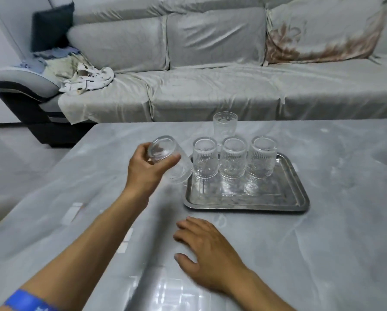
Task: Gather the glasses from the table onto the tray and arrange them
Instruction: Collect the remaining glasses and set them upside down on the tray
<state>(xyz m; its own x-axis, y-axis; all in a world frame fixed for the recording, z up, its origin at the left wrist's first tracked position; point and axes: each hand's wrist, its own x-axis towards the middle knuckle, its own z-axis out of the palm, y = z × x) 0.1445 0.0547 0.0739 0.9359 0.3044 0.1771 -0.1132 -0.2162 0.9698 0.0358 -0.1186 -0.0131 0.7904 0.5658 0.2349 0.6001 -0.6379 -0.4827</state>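
Observation:
A shiny metal tray (284, 205) lies on the grey table (334, 243). Three clear patterned glasses stand upside down in a row on its far half: left (205, 157), middle (233, 157), right (262, 156). My left hand (146, 169) grips a fourth glass (170, 160), tilted with its base up, just left of the tray's left edge. A fifth glass (225, 125) stands upright on the table behind the tray. My right hand (208, 252) rests flat on the table in front of the tray, fingers apart, holding nothing.
A grey sofa (210, 90) runs along the far side of the table, with crumpled cloths (85, 79) and a dark cushion (52, 28) at its left end. The table's left edge drops to a pale floor (19, 158).

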